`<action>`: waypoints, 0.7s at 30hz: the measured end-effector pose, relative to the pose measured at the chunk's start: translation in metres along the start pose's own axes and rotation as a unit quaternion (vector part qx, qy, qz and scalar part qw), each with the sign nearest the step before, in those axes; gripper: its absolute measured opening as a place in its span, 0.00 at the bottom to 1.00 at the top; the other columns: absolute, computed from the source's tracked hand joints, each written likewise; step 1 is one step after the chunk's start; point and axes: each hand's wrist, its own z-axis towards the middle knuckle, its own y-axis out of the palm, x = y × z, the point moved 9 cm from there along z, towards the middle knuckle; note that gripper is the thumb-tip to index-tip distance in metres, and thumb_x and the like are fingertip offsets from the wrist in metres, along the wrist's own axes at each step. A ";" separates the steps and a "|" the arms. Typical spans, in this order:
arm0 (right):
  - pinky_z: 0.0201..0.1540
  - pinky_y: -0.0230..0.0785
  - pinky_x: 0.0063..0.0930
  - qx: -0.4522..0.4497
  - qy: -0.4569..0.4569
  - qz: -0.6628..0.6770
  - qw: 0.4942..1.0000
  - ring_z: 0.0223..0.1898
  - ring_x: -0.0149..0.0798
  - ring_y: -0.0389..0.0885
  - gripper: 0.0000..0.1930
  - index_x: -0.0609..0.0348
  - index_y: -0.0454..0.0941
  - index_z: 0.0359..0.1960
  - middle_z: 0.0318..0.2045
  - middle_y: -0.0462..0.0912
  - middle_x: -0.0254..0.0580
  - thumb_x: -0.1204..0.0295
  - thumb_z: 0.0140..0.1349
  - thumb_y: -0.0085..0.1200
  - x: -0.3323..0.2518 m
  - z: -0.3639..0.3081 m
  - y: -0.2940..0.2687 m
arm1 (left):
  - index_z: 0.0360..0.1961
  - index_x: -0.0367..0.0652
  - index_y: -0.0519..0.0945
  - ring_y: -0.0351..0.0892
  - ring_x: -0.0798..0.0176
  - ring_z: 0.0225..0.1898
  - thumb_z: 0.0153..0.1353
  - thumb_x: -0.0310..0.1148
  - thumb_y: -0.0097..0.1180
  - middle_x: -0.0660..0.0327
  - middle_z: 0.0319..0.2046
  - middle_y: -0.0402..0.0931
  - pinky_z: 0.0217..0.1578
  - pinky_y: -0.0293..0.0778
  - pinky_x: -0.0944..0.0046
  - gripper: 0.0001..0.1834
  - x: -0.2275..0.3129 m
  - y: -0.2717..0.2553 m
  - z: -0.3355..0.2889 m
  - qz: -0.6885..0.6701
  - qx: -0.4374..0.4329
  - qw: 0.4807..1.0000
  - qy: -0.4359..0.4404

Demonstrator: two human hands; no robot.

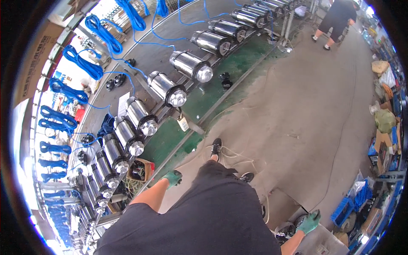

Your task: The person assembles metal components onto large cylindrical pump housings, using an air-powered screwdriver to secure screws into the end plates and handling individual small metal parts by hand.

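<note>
My left hand, in a green glove, hangs beside the line of metal cylinders with its fingers curled in. A dark patch shows at its fingertips; whether that is a small black part or the glove itself is unclear. Closest to it are a cardboard box with dark contents and the shiny cylindrical motors with black collars and silver ends. Low on the right, my right hand, also gloved in green, is beside dark round parts. Its finger closure is too small to make out.
Bundled blue cables hang along the left, linked to the motors. A metal rail edges the green floor strip. Pale hose lies near my feet. Blue crates and boxes line the right. Another person stands far right.
</note>
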 end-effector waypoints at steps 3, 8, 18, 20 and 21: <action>0.37 0.77 0.26 -0.124 -0.067 0.015 0.990 0.39 0.32 0.82 0.20 0.56 0.75 0.63 0.47 0.84 0.37 0.63 0.73 0.53 -0.049 -0.016 0.076 | 0.53 0.44 0.79 0.83 0.63 0.32 0.68 0.40 0.59 0.60 0.36 0.83 0.31 0.78 0.62 0.17 0.002 -0.001 -0.016 -0.020 0.014 1.000 0.006; 0.26 0.74 0.20 -0.272 -0.036 -0.005 0.962 0.30 0.26 0.79 0.17 0.53 0.77 0.60 0.39 0.81 0.29 0.65 0.72 0.54 -0.038 -0.053 0.160 | 0.51 0.42 0.78 0.81 0.63 0.29 0.66 0.35 0.61 0.60 0.34 0.82 0.28 0.77 0.63 0.15 0.040 -0.032 -0.012 -0.119 0.089 0.984 0.097; 0.21 0.75 0.25 -0.335 0.050 -0.100 0.936 0.26 0.28 0.79 0.13 0.59 0.79 0.51 0.33 0.81 0.34 0.66 0.70 0.56 -0.001 -0.141 0.196 | 0.60 0.41 0.74 0.81 0.63 0.37 0.69 0.45 0.61 0.56 0.48 0.79 0.38 0.81 0.57 0.26 0.230 -0.080 -0.002 -0.267 0.038 0.948 0.172; 0.19 0.75 0.31 -0.302 0.127 -0.044 0.944 0.22 0.34 0.81 0.08 0.55 0.79 0.46 0.30 0.81 0.36 0.67 0.70 0.54 0.008 -0.169 0.186 | 0.61 0.43 0.74 0.79 0.61 0.44 0.69 0.50 0.59 0.57 0.53 0.77 0.47 0.79 0.52 0.27 0.278 -0.078 0.006 -0.370 -0.018 0.911 0.184; 0.18 0.74 0.33 -0.312 0.119 -0.073 0.940 0.21 0.35 0.81 0.08 0.54 0.78 0.46 0.29 0.80 0.37 0.67 0.70 0.55 0.007 -0.181 0.184 | 0.61 0.44 0.74 0.78 0.60 0.48 0.69 0.53 0.58 0.57 0.55 0.76 0.51 0.78 0.49 0.28 0.289 -0.079 0.014 -0.421 -0.045 0.888 0.181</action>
